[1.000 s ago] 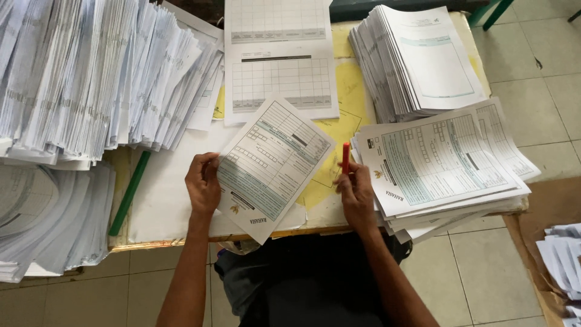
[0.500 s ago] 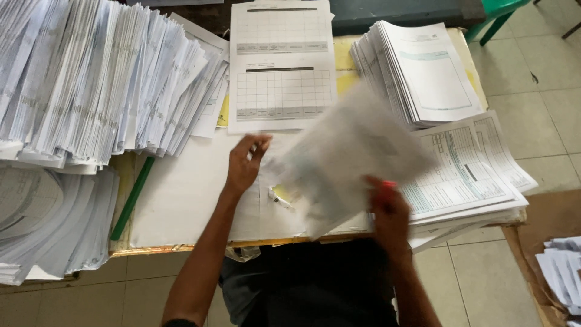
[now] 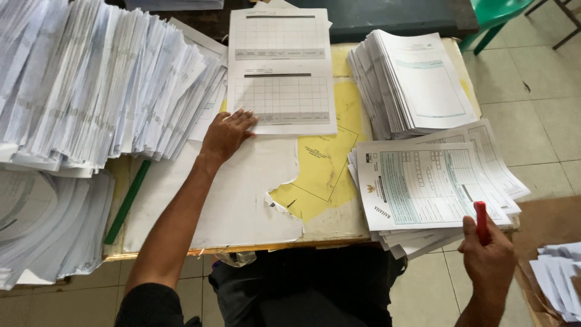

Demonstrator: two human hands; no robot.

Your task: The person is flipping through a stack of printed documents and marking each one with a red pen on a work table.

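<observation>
My left hand (image 3: pixel 227 134) rests flat on the table, fingertips touching the lower left corner of a white grid form (image 3: pixel 281 66) that lies at the far middle. My right hand (image 3: pixel 487 257) is closed around a red pen (image 3: pixel 481 221), just off the table's near right corner. A printed green-tinted form (image 3: pixel 420 184) lies on top of a thick stack of like forms (image 3: pixel 423 239), right beside my right hand.
Large fanned piles of paper (image 3: pixel 91 85) fill the left side. Another tall stack (image 3: pixel 414 82) stands at the back right. A green ruler (image 3: pixel 127 203) lies by the left piles. The table top (image 3: pixel 236 200) has torn white covering over yellow. Loose papers (image 3: pixel 557 278) lie on the floor at right.
The form held in both hands a second ago has been swung right and laid on the right stack. My left hand moved up to the grid form; my right hand dropped off the table edge.
</observation>
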